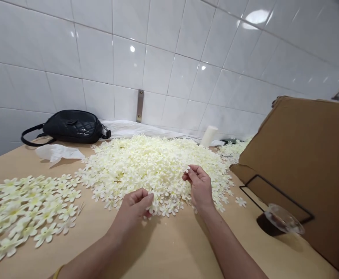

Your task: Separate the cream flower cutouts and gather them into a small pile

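Observation:
A large heap of pale yellow-white artificial flowers (154, 159) covers the middle of the table. My left hand (136, 205) is at the heap's front edge, thumb and fingers pinched on a flower (154, 203). Over the right part of the heap, my right hand (200, 186) is closed in a pinch, with a small white flower (187, 169) at its fingertips. To the left, a flatter spread of larger flowers (32, 209) lies on the brown table (163, 248).
A black bag (73, 126) and crumpled white tissue (59, 153) sit at the back left. A white roll (209, 136) stands behind the heap. On the right are a cardboard box (300, 166), a black wire frame (282, 193) and a plastic cup of dark drink (278, 221).

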The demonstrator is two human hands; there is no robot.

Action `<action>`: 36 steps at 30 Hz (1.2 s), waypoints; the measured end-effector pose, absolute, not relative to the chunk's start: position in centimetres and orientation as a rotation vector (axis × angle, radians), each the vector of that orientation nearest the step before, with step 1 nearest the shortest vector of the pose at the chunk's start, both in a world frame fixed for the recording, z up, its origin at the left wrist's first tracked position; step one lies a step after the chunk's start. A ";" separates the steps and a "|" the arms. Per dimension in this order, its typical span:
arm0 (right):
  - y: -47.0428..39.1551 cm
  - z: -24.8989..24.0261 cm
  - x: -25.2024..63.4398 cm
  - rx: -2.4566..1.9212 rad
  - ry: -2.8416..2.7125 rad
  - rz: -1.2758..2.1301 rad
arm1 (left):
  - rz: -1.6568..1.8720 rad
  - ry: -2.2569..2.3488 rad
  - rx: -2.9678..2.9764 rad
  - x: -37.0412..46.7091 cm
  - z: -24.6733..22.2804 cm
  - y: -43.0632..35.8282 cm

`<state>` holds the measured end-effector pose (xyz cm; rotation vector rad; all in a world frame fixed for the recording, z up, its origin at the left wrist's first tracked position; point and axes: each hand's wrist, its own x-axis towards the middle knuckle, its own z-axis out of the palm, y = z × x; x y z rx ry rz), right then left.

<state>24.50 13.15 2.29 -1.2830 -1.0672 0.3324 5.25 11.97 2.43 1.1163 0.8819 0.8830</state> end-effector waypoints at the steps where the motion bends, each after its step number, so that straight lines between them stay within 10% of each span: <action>1: 13.2 2.3 24.8 -1.299 -1.066 0.285 | 0.884 0.874 1.124 5.2 2.5 11.9; 14: 12.8 2.2 24.6 -1.378 -1.337 -0.114 | 0.916 0.899 1.105 5.5 2.0 11.9; 36: 10.0 2.1 19.3 -1.258 -1.918 0.299 | 0.857 0.758 0.981 5.0 1.1 13.0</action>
